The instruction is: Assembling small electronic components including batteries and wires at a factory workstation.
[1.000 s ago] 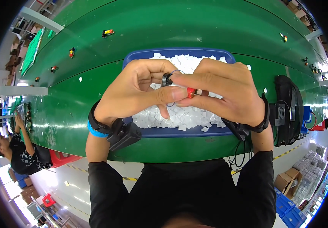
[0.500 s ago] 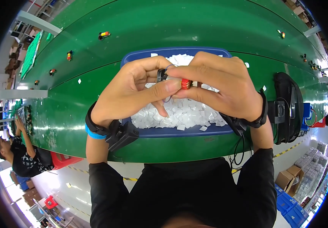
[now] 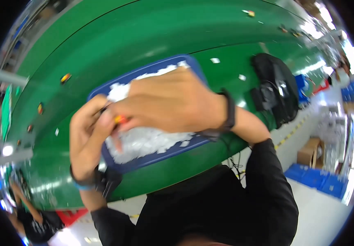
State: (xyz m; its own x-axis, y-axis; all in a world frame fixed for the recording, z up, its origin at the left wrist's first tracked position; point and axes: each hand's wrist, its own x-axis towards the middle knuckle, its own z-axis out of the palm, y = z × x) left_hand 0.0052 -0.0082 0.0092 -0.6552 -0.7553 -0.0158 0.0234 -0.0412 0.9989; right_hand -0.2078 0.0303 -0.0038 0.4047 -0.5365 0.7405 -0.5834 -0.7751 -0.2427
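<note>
Red-and-yellow part (image 3: 120, 119): where do you have it?

Between my two hands, above the left side of the blue tray (image 3: 195, 67). My right hand (image 3: 168, 102) pinches it with thumb and fingers, and my left hand (image 3: 87, 137) closes on it from the other side

Can you read anything on it?

I can't. It is blurred and my fingers cover much of it, so I cannot tell what any label says. The other red-and-yellow pieces (image 3: 65, 78), out on the green table (image 3: 144, 37), are too small and smeared to read

And the edges, the room around you?

The tray lies at a slant, heaped with white scraps (image 3: 140, 143), its near rim not far from the table's front edge. Beyond the far rim the green surface runs on well away from me. To my right it stretches between the tray and a black bag (image 3: 283, 102), with a few more scraps on it. My right wrist, in a dark band (image 3: 228, 108), is just past the tray's right side
</note>
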